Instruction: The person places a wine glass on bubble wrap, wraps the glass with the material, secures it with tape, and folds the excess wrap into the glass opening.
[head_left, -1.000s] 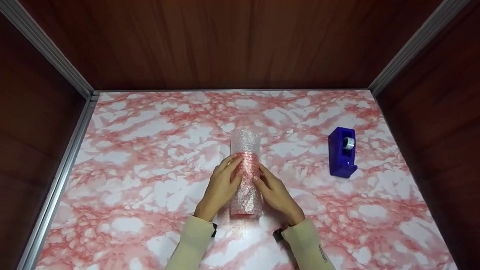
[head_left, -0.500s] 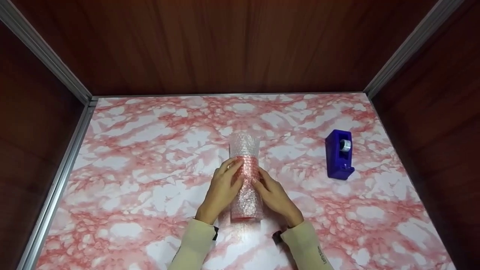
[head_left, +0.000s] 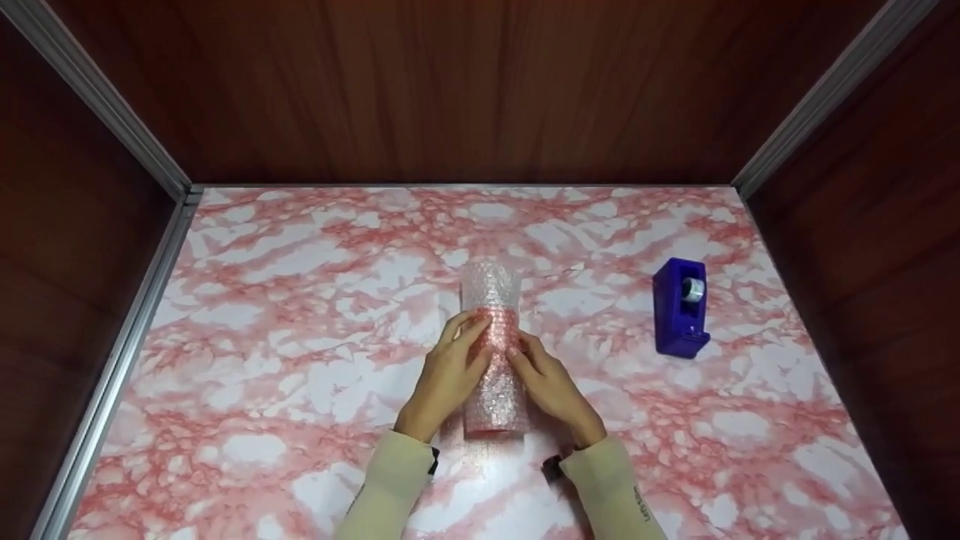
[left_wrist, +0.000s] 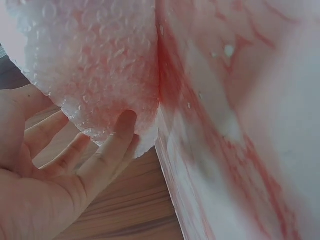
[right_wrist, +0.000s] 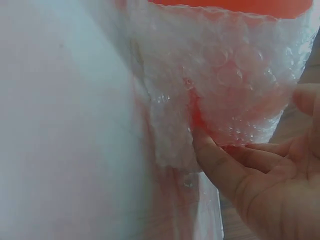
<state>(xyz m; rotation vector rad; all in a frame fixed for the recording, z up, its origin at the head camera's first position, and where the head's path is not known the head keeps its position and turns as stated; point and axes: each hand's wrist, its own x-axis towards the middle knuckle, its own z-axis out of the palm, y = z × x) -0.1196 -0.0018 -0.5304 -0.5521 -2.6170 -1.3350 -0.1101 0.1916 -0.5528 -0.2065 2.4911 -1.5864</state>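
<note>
A red object wrapped in clear bubble wrap (head_left: 495,397) forms a roll, lying lengthwise at the middle of the table. My left hand (head_left: 446,371) grips its left side, fingertips and thumb on top of the wrap. From the right, my right hand (head_left: 553,384) holds the opposite side. In the left wrist view the fingers (left_wrist: 107,155) press against the bubbled surface. A loose flap of bubble wrap (right_wrist: 170,130) shows in the right wrist view, with a fingertip (right_wrist: 204,142) at its fold. The red object's edge (right_wrist: 240,5) shows at the wrap's open end.
A blue tape dispenser (head_left: 679,315) with a roll of clear tape (head_left: 693,289) stands to the right on the red-and-white marbled table (head_left: 315,450). Dark wood panels (head_left: 465,90) with metal rails (head_left: 112,322) border the table at the back and sides.
My left fingers have shifted slightly right across the top of the roll. Both hands keep their hold, and the view tips a little.
</note>
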